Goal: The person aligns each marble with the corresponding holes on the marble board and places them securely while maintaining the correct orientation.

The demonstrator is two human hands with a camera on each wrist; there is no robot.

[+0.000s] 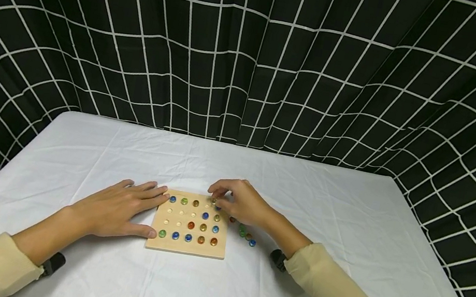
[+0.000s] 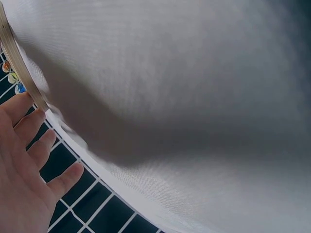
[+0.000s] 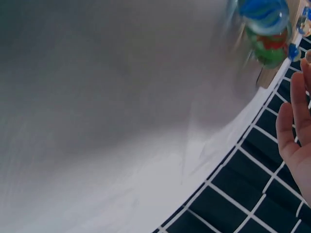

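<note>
White-covered table (image 1: 328, 200) with wooden board (image 1: 183, 247), loose marbles (image 1: 242, 232).

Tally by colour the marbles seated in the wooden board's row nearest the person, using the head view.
Green marble: 1
Blue marbles: 2
Orange-brown marbles: 2
Total: 5
</note>
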